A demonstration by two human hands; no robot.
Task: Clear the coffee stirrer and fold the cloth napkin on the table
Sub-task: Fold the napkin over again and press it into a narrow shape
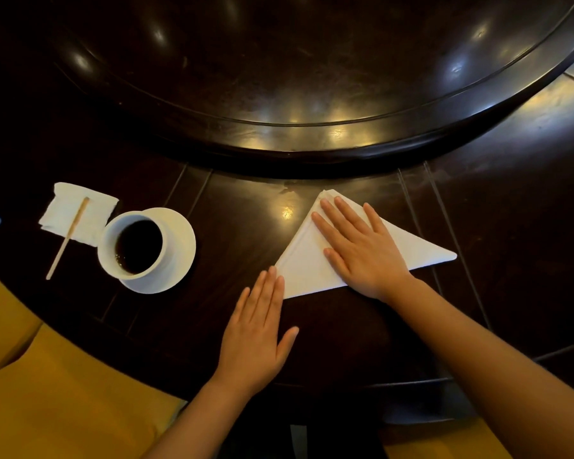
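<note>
The white cloth napkin lies folded into a triangle on the dark table. My right hand rests flat on its middle, fingers spread and pointing up-left. My left hand lies flat on the table, its fingertips touching the napkin's lower left corner. Neither hand grips anything. The wooden coffee stirrer lies at the far left, its upper half on a white paper tissue, its lower end on the table.
A white cup of dark coffee on a white saucer stands between the stirrer and the napkin. A large raised round turntable fills the back of the table. Yellow seat cushions lie below left.
</note>
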